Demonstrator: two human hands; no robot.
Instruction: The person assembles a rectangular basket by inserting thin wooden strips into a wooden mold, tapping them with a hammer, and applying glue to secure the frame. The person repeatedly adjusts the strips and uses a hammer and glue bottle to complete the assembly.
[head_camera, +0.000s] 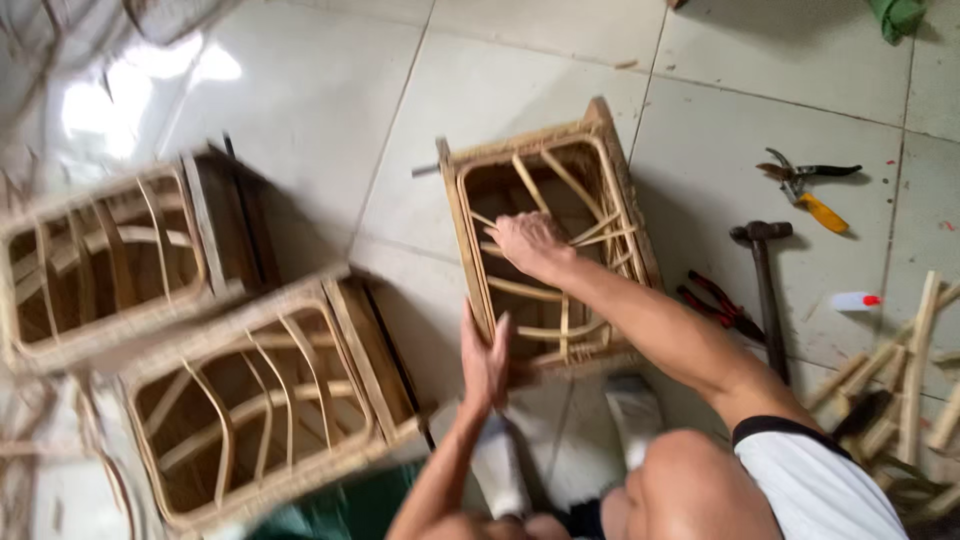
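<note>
A square rattan basket frame (612, 160) stands on the tiled floor in front of me, open side up. My right hand (530, 243) reaches inside it and closes on one of the thin curved cane strips (527, 183) that cross the opening. My left hand (485, 360) presses flat against the near left corner of the frame, fingers together. My knee (690, 480) and white footwear (632, 410) show below the frame.
Two similar rattan frames lie to the left (95, 265) (255, 400). On the right lie a hammer (765, 280), pruning shears with a yellow handle (805, 185), red pliers (718, 305), a small white tube (852, 300) and a pile of cane offcuts (905, 390).
</note>
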